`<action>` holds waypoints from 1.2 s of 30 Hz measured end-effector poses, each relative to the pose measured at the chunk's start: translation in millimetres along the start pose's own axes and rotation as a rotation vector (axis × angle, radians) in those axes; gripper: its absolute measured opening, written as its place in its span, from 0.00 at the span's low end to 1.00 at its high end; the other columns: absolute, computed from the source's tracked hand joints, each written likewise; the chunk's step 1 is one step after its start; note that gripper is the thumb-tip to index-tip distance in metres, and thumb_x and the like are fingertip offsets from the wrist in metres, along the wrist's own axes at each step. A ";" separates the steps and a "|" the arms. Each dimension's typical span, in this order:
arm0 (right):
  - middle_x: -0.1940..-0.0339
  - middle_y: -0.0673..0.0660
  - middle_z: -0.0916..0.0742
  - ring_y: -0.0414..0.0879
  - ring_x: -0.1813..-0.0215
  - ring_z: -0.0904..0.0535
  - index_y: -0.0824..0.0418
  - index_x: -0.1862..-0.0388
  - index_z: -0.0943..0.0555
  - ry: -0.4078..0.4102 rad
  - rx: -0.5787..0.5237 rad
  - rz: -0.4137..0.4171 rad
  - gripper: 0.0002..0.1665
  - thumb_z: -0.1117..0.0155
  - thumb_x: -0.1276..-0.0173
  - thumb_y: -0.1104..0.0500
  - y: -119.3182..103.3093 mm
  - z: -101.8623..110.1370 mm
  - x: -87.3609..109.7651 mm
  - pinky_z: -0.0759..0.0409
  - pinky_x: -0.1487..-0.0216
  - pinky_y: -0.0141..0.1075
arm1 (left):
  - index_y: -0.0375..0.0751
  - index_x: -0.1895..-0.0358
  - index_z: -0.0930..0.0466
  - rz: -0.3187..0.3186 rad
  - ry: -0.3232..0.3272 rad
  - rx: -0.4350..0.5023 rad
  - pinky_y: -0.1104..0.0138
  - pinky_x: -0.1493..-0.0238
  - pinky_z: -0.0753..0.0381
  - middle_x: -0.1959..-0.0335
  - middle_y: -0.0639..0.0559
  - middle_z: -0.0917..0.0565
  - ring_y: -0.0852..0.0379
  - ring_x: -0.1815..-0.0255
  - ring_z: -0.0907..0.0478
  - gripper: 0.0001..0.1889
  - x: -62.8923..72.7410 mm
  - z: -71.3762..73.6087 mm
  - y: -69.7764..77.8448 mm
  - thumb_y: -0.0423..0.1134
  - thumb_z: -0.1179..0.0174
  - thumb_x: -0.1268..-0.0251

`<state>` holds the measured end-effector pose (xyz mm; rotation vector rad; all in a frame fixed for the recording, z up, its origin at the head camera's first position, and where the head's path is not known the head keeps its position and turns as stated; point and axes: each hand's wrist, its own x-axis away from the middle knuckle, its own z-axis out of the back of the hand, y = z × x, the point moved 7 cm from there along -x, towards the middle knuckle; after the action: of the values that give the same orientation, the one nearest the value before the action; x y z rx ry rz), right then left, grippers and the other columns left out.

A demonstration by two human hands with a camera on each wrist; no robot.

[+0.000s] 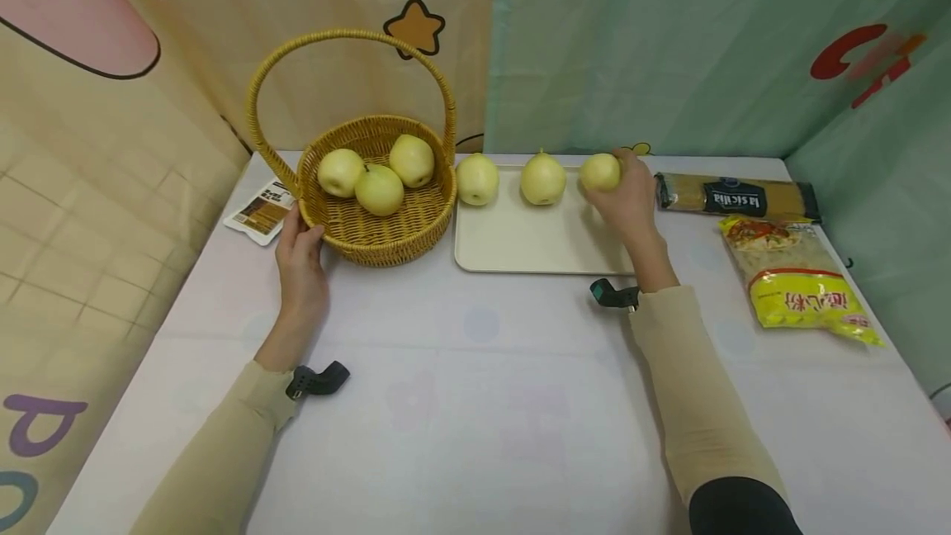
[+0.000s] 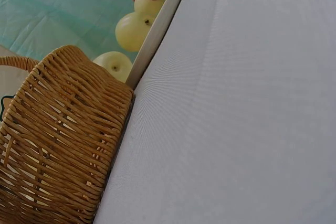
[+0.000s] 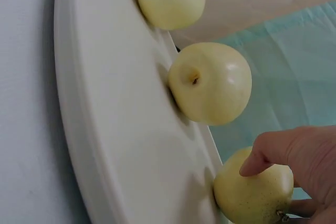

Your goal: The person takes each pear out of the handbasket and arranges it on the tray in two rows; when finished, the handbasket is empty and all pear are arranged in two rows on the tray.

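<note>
My right hand (image 1: 630, 196) holds a pale yellow pear (image 1: 598, 172) at the right end of the white tray (image 1: 520, 250). The thumb lies across this pear (image 3: 252, 187) in the right wrist view. Two more pears stand on the tray: one in the middle (image 1: 543, 180) and one at the left end (image 1: 478, 180). To the left is a woven wicker basket (image 1: 394, 253) with a tall handle and three pears (image 1: 380, 190) inside. At its lower left side, my left hand (image 1: 303, 271) grips the basket; that hand is out of sight in the left wrist view.
A white-and-brown packet (image 1: 262, 211) lies left of the basket. On the right are a long pasta pack (image 1: 737, 197) and a yellow-and-clear food bag (image 1: 802, 279). A printed curtain (image 1: 639, 48) hangs behind the white-covered table (image 1: 475, 403).
</note>
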<state>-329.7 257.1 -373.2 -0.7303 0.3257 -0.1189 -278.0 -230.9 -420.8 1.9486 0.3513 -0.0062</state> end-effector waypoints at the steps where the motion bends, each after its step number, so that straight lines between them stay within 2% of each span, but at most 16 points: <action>1: 0.30 0.71 0.21 0.68 0.28 0.29 0.68 0.25 0.31 0.009 0.005 0.005 0.42 0.27 0.33 0.54 0.4 0.2 -0.1 0.40 0.24 0.63 | 0.36 0.16 0.46 0.003 0.001 0.000 0.68 0.17 0.42 0.14 0.45 0.43 0.53 0.14 0.45 0.35 0.0 0.0 0.0 0.28 0.56 0.26; 4: 0.33 0.71 0.20 0.68 0.30 0.28 0.69 0.27 0.29 0.053 0.018 0.011 0.40 0.28 0.34 0.56 1.8 1.1 0.6 0.37 0.25 0.63 | 0.37 0.16 0.46 0.005 0.002 -0.002 0.68 0.17 0.43 0.14 0.45 0.43 0.53 0.14 0.45 0.35 0.1 0.1 -0.2 0.28 0.56 0.26; 8: 0.34 0.72 0.20 0.68 0.31 0.27 0.69 0.28 0.28 0.104 0.021 -0.021 0.39 0.27 0.34 0.56 4.4 1.3 2.6 0.33 0.28 0.62 | 0.37 0.16 0.44 0.008 0.007 -0.006 0.69 0.17 0.42 0.14 0.45 0.42 0.53 0.14 0.44 0.34 0.6 0.0 -0.7 0.27 0.57 0.26; 14: 0.34 0.72 0.22 0.68 0.31 0.29 0.69 0.27 0.29 0.099 0.009 -0.034 0.41 0.27 0.34 0.53 2.4 3.4 2.2 0.34 0.28 0.62 | 0.38 0.17 0.42 0.000 -0.005 -0.012 0.68 0.18 0.41 0.15 0.45 0.40 0.51 0.15 0.44 0.33 -0.6 -1.7 -0.2 0.28 0.57 0.24; 20: 0.27 0.71 0.26 0.66 0.25 0.34 0.69 0.24 0.33 0.050 -0.099 -0.091 0.43 0.33 0.27 0.45 1.2 8.0 3.9 0.37 0.24 0.61 | 0.37 0.17 0.41 -0.002 0.009 -0.022 0.67 0.18 0.40 0.16 0.44 0.39 0.50 0.15 0.42 0.33 0.8 0.7 -0.3 0.27 0.57 0.25; 26: 0.21 0.66 0.28 0.62 0.21 0.35 0.67 0.20 0.36 0.104 -0.196 -0.120 0.45 0.41 0.21 0.39 -1.6 25.8 4.0 0.35 0.20 0.54 | 0.38 0.17 0.40 -0.012 -0.013 -0.023 0.66 0.17 0.41 0.15 0.45 0.39 0.51 0.15 0.43 0.33 -0.6 -1.5 -1.7 0.27 0.57 0.25; 30: 0.22 0.65 0.27 0.59 0.22 0.32 0.66 0.20 0.34 0.136 -0.225 -0.096 0.43 0.42 0.21 0.39 -10.7 35.0 3.0 0.30 0.23 0.51 | 0.38 0.17 0.40 -0.007 -0.006 -0.027 0.67 0.18 0.40 0.16 0.45 0.39 0.51 0.15 0.42 0.32 -0.1 -1.4 -1.0 0.28 0.57 0.25; 36: 0.25 0.63 0.23 0.53 0.23 0.29 0.63 0.23 0.30 0.162 -0.245 -0.044 0.37 0.39 0.20 0.43 -28.7 40.8 5.7 0.27 0.24 0.47 | 0.39 0.17 0.41 0.000 0.000 -0.023 0.68 0.17 0.42 0.15 0.46 0.40 0.52 0.15 0.43 0.33 1.3 -0.3 -0.3 0.28 0.57 0.24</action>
<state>-310.7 260.4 -326.9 -0.9738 0.4841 -0.1825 -276.9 -230.2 -421.1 1.9259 0.3503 -0.0025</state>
